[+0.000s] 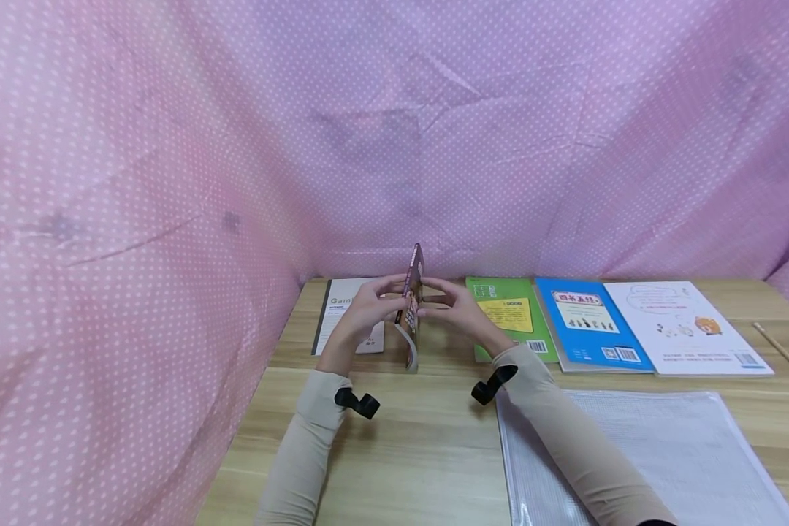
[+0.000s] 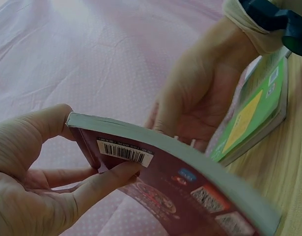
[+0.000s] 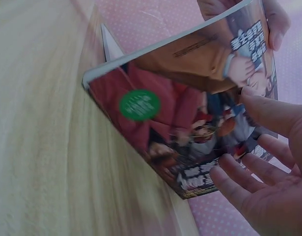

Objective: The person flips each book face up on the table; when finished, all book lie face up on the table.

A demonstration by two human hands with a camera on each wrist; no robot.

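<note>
A paperback book (image 1: 413, 292) with a dark maroon back and an illustrated front cover (image 3: 190, 98) stands tilted on edge between both hands. My left hand (image 1: 370, 305) pinches it at the spine end, fingers lying by the barcode (image 2: 125, 151) on the back cover. My right hand (image 1: 456, 307) is on the other side, its fairly straight fingers (image 3: 239, 179) touching the front cover. The lower pages bow outward in the head view. Under and behind the left hand lies a white notebook (image 1: 370, 343), partly hidden.
To the right lie a green book (image 1: 535, 321), a blue book (image 1: 592, 329) and a white book (image 1: 690, 329) in a row. A translucent zip pouch (image 1: 664, 438) lies in front, under the right forearm. A thin stick (image 1: 785, 354) is at the far right. Pink dotted cloth (image 1: 394, 146) hangs behind.
</note>
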